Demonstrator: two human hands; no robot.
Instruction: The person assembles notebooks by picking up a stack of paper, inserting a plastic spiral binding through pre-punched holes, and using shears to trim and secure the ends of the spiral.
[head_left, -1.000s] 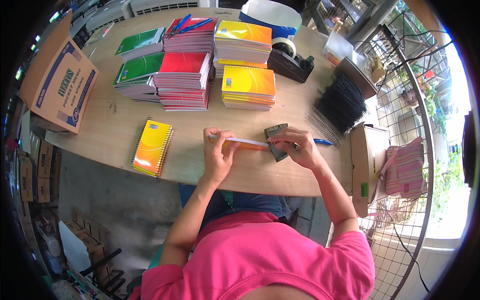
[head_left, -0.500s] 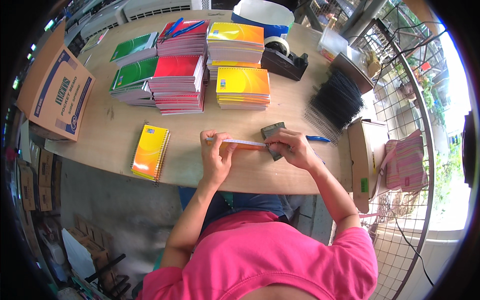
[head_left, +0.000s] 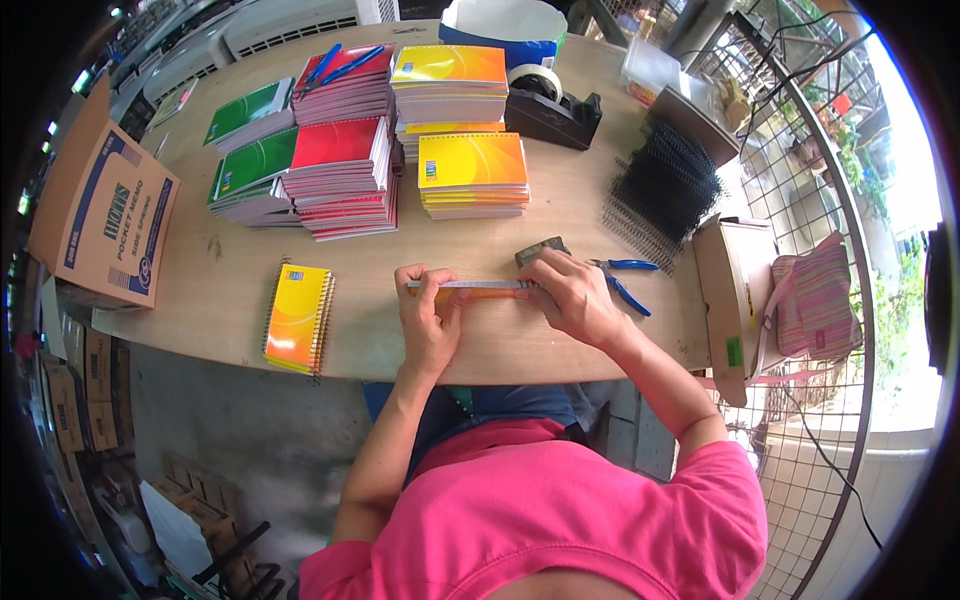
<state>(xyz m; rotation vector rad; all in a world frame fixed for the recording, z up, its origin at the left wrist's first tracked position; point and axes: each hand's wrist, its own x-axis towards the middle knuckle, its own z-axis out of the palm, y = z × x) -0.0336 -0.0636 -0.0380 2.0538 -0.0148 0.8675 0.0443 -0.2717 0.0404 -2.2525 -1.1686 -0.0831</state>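
Observation:
A yellow-orange memo notebook (head_left: 480,293) is held on edge above the near part of the table, its white page edges facing up. My left hand (head_left: 430,318) is closed round its left end, thumb in front. At the right end, the fingers of my right hand (head_left: 577,297) pinch the edge; any wire in them is too small to make out. Just behind my right hand lies a dark, worn block (head_left: 541,249), partly covered by the fingers. Blue-handled pliers (head_left: 627,287) rest to its right. Left of my left hand lie yellow notebooks (head_left: 299,318) with spiral coils on their sides.
Green (head_left: 255,165), red (head_left: 340,142) and yellow notebook stacks (head_left: 472,162) stand farther back, blue cutters (head_left: 345,66) on top. Behind are a tape dispenser (head_left: 555,118) and a blue-white container (head_left: 500,50). Black spiral coils (head_left: 665,190) lie right; cardboard boxes (head_left: 118,215) flank the table.
My right hand has shifted slightly left and covers more of the block. The pliers' handles show more fully. The whole view has shifted a little; both hands keep hold of the notebook.

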